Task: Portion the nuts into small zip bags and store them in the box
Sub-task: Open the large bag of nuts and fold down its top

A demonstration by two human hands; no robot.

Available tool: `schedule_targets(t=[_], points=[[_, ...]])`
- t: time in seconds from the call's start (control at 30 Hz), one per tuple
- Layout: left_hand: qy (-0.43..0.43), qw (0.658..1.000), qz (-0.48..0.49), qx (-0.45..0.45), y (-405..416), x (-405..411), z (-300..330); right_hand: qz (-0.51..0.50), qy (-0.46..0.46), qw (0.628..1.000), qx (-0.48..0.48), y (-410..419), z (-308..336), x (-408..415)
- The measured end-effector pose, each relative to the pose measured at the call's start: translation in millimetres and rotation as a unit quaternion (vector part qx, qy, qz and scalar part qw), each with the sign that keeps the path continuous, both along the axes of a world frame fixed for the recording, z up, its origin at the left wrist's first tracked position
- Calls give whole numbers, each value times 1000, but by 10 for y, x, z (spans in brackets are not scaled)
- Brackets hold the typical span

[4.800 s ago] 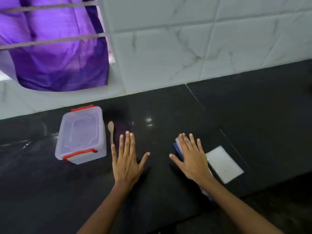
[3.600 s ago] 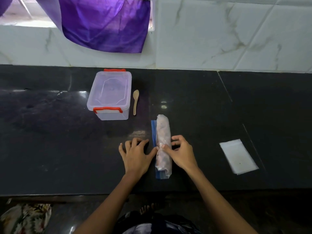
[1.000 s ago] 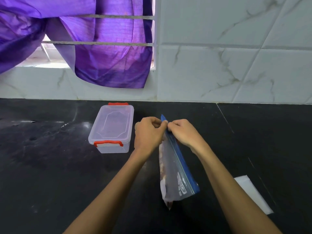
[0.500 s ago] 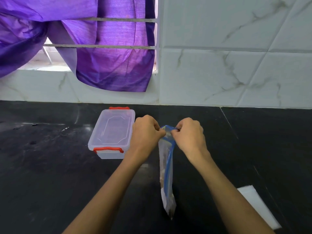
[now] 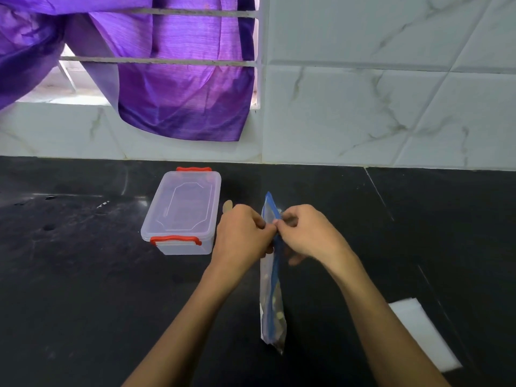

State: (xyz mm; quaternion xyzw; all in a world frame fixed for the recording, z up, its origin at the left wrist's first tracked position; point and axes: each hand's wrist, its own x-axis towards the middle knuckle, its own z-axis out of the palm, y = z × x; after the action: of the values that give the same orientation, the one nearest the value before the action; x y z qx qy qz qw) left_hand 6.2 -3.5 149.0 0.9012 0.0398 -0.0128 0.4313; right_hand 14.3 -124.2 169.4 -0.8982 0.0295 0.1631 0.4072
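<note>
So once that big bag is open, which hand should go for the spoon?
Probably the left hand. The spoon peeks out just beyond its knuckles, beside the box. The right hand sits across the bag, so it could keep pinching that.

— What does the black tabletop (image 5: 83, 289) carry?
— A clear plastic box (image 5: 183, 212) with red latches, lid on, stands toward the tiled wall. Just beside its right side lies a wooden spoon (image 5: 227, 205), mostly hidden. A stack of small white zip bags (image 5: 424, 335) lies flat near the front right edge, well apart from the box.
</note>
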Motion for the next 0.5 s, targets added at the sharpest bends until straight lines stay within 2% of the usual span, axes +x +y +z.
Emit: schedule_targets(t=[0.1,0.27,0.33,0.47,0.5], points=[[-13,999,27,-22,-6,-38,-2,27,54,998,7,-37,69,-57],[-48,995,91,5,37,-54,-18,-59,-59,984,-158,-66,81,-84],[-60,993,103,9,63,-54,-10,-68,-62,986,-136,-74,46,-96],[-64,993,96,-26,-2,-148,18,-15,38,999,-2,-43,-20,-140],[-55,994,89,-21,-37,-191,14,-10,34,999,13,-32,-38,-145]])
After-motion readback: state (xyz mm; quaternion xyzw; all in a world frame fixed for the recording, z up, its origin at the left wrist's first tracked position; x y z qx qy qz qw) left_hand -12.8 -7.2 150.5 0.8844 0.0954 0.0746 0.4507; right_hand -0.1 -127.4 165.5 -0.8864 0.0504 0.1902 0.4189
